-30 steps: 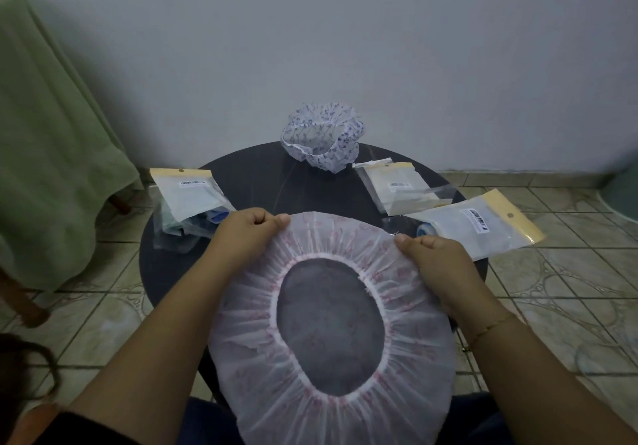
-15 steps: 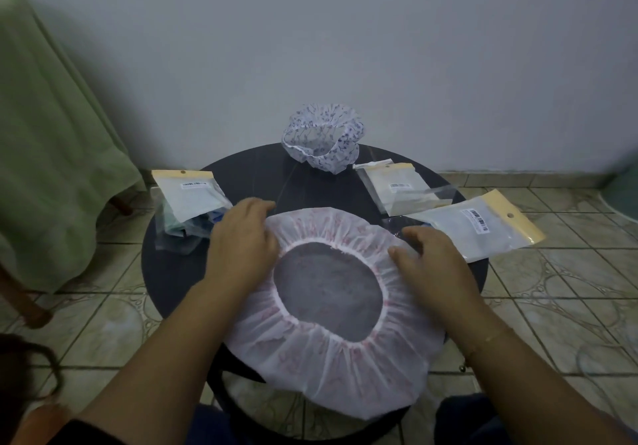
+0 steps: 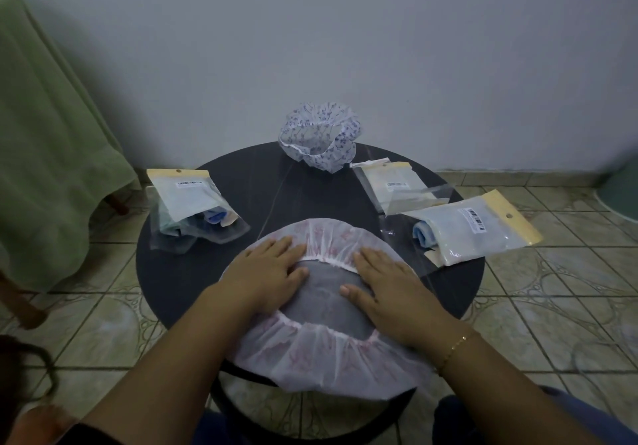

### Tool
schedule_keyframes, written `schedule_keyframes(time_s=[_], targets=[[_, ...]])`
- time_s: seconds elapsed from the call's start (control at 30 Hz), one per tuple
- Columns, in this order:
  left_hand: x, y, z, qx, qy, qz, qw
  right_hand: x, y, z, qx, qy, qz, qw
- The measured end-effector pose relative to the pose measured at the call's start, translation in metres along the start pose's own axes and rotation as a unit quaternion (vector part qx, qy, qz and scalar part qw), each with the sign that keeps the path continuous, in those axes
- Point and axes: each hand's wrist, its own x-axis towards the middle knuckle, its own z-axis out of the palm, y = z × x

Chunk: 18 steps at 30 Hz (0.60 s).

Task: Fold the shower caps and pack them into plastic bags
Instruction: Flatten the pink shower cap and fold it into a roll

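A filled plastic bag [image 3: 193,206] is lying left of the white shower cap [image 3: 324,310] on the round tabletop [image 3: 179,272]. The left hand [image 3: 266,272] and right hand [image 3: 390,289] are pressing flat on the cap, fingers straight. Another filled bag [image 3: 476,234] is lying to its right.

A second ago the white shower cap [image 3: 324,351] hangs in the air, pinched at its far rim between the thumbs and fingers of both hands, its near part drooping off the table [image 3: 193,272] edge. Now it lies spread on the tabletop, opening up, only its near edge past the table's rim. The left hand [image 3: 266,272] and the right hand [image 3: 386,286] no longer pinch: both lie flat, palms down, fingers straight and pointing away, pressing the cap's left and right sides, thumbs turned inward over the opening.
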Motion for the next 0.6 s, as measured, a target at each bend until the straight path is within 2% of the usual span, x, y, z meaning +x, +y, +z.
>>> schedule_keyframes(time_s=[0.1, 0.2, 0.3, 0.37, 0.43, 0.5, 0.57, 0.6], targets=[[-0.01, -0.002, -0.008, 0.054, 0.011, -0.044, 0.997, -0.001, 0.0, -0.009, 0.024, 0.047, -0.011, 0.999], [-0.02, -0.008, -0.016, 0.114, 0.011, -0.088, 0.99, -0.003, 0.003, -0.021, 0.031, 0.069, 0.019, 0.997], [-0.026, -0.015, -0.02, 0.12, -0.006, -0.127, 0.985, -0.005, 0.003, -0.027, 0.01, 0.081, 0.054, 0.995], [-0.03, -0.017, -0.022, 0.117, 0.012, -0.136, 0.984, -0.007, 0.001, -0.03, -0.017, 0.088, 0.069, 0.994], [-0.031, -0.016, -0.024, 0.124, 0.077, -0.131, 0.981, -0.008, -0.003, -0.031, -0.042, 0.09, 0.071, 0.992], [-0.029, -0.015, -0.024, 0.116, 0.189, -0.101, 0.97, -0.01, -0.008, -0.032, -0.064, 0.099, 0.067, 0.991], [-0.021, -0.011, -0.02, 0.058, 0.29, -0.034, 0.955, -0.012, -0.014, -0.031, -0.068, 0.106, 0.065, 0.99], [-0.015, -0.01, -0.016, 0.021, 0.314, 0.008, 0.949, -0.013, -0.017, -0.03, -0.059, 0.104, 0.065, 0.991]])
